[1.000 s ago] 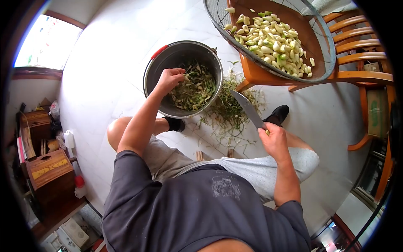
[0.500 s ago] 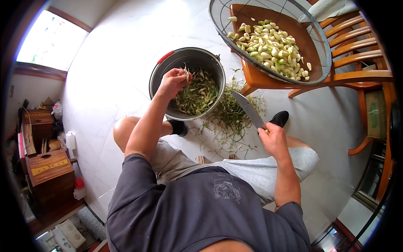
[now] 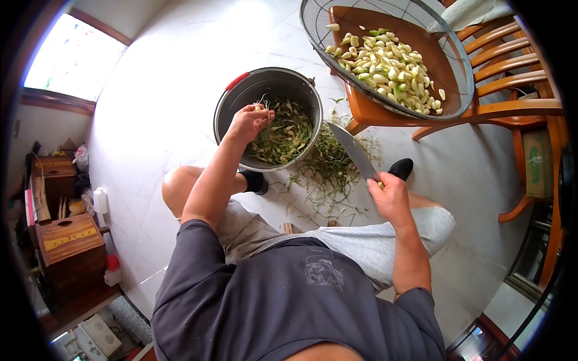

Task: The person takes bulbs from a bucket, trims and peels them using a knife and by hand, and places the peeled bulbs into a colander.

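Observation:
My left hand (image 3: 245, 124) is over the left side of a dark metal bucket (image 3: 226, 117), fingers pinched on a small pale garlic clove (image 3: 259, 108) with thin white roots sticking up. Inside the bucket lie garlic cloves with green sprouts and dry skins (image 3: 286, 135). My right hand (image 3: 390, 195) grips the handle of a kitchen knife (image 3: 352, 150). Its broad blade points up and left, above the heap of green and white trimmings (image 3: 331, 162) on the floor, apart from the bucket.
A round mesh sieve (image 3: 466, 90) holding peeled garlic cloves (image 3: 391, 69) rests on a wooden chair (image 3: 361, 111) at upper right. A black shoe (image 3: 401, 168) stands right of the trimmings. Wooden boxes (image 3: 69, 237) are along the left side.
My left hand has turned slightly and shifted a little down and left, showing the clove's roots more. The knife has moved slightly left and up with my right hand.

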Motion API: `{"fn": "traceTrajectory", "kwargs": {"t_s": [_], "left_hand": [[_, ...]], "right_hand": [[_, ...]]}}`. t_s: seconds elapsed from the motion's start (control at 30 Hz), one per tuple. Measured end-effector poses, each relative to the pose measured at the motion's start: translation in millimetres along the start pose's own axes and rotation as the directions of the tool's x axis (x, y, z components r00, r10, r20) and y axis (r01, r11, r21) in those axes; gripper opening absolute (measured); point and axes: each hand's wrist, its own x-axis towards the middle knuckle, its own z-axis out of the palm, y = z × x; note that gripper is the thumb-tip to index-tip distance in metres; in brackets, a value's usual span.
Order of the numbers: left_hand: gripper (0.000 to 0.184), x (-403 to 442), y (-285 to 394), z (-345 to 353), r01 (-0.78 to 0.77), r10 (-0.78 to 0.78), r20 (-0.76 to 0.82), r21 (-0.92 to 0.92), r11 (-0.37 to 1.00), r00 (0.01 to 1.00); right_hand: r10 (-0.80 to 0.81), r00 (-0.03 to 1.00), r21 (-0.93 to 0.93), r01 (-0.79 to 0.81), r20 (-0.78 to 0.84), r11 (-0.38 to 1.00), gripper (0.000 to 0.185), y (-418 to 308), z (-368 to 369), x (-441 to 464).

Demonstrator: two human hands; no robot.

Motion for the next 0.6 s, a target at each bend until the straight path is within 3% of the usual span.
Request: {"fn": "traceTrajectory", "kwargs": {"t_s": [0.1,0.23,0.37,0.5,0.6], "left_hand": [[0.013,-5.3,-16.5,15.3,0.026,-0.035,-0.049,-0.181,0.983,0.998],[0.012,-30.9,-27.2,40.9,0.092,-0.092,0.009,-0.201,0.975,0.996],[0.017,-50.0,-26.0,67.1,0.145,-0.160,-0.042,-0.247,0.958,0.986],[0.025,-58.2,-27.3,70.7,0.141,-0.108,0.168,-0.196,0.971,0.980],[0.025,-66.3,-29.9,77.3,0.138,-0.112,0.172,-0.143,0.980,0.979]], "right_hand": [[-0.001,1.000,0.096,0.004,-0.030,0.995,0.021,-10.4,4.0,1.6],[-0.033,0.999,0.158,0.039,-0.042,0.987,0.021,-19.9,10.2,6.3],[0.002,1.000,0.213,0.001,-0.012,0.977,0.019,-25.6,11.8,8.6],[-0.015,1.000,0.219,0.020,-0.023,0.975,0.019,-20.8,14.8,9.0],[-0.036,0.998,0.229,0.044,-0.043,0.972,0.019,-19.4,15.7,6.9]]}}
